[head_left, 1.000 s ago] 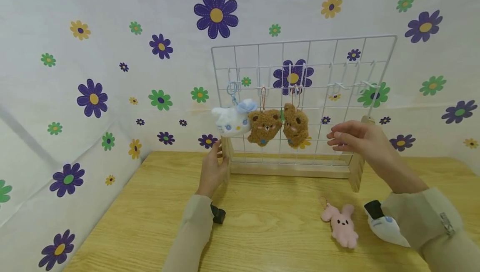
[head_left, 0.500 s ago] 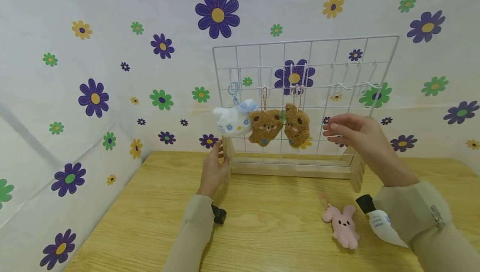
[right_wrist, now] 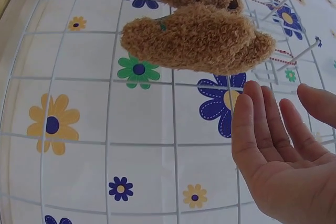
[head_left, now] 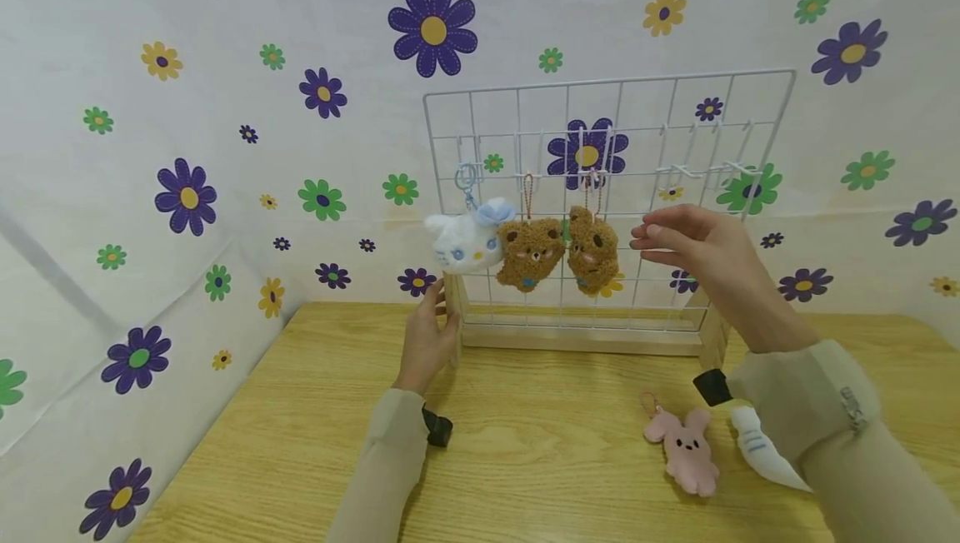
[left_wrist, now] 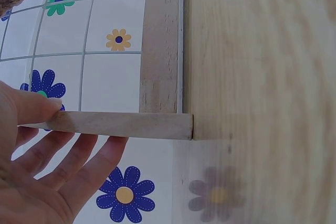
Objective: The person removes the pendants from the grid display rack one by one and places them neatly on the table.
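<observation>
My left hand (head_left: 426, 343) grips the wooden side post (left_wrist: 121, 124) of a white wire grid rack (head_left: 620, 82), thumb on one side and fingers on the other. My right hand (head_left: 705, 251) is raised in front of the rack, holding nothing, fingers loosely extended and pointing left. It is just right of a fuzzy brown bear keychain (head_left: 592, 256), which hangs turned sideways. A second brown bear keychain (head_left: 530, 253) hangs beside it, facing forward. Leftmost hangs a white plush cat-head keychain (head_left: 468, 239) with a blue bow.
On the wooden table (head_left: 525, 451) lies a pink plush keychain (head_left: 688, 451) with a chain loop. A white plush (head_left: 765, 447) lies next to it, partly hidden by my right sleeve. Bare white hooks (head_left: 678, 170) stick out from the rack's right side. A flower-printed cloth is behind.
My right hand has moved up and left, closer to the sideways bear. My left hand keeps its grip on the post. The hanging keychains stay where they were.
</observation>
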{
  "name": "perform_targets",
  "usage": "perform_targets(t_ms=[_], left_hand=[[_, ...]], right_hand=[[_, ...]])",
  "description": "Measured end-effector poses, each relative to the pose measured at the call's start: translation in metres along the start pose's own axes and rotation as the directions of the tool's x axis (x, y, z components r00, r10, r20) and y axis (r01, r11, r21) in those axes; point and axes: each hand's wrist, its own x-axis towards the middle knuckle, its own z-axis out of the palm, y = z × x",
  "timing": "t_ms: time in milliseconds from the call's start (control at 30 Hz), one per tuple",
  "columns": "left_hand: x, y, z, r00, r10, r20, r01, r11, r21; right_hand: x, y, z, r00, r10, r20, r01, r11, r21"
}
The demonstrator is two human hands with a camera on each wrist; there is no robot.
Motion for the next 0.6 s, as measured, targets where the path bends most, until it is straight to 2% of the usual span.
perform_targets(t_ms=[200, 333, 600], left_hand=[[0.0, -0.001, 0.0, 1.0, -0.001, -0.003, 0.001, 1.0, -0.003], [0.0, -0.002, 0.001, 1.0, 0.014, -0.01, -0.014, 1.0, -0.002], [0.0, -0.002, 0.0, 1.0, 0.012, -0.007, -0.012, 1.0, -0.002]], right_hand=[[0.005, -0.005, 0.008, 1.0, -0.027, -0.008, 0.027, 0.997, 0.066], [0.009, -0.008, 0.012, 0.999, -0.017, -0.03, 0.019, 0.997, 0.074], [0.013, -0.014, 0.018, 0.999, -0.035, -0.034, 0.034, 0.999, -0.04]])
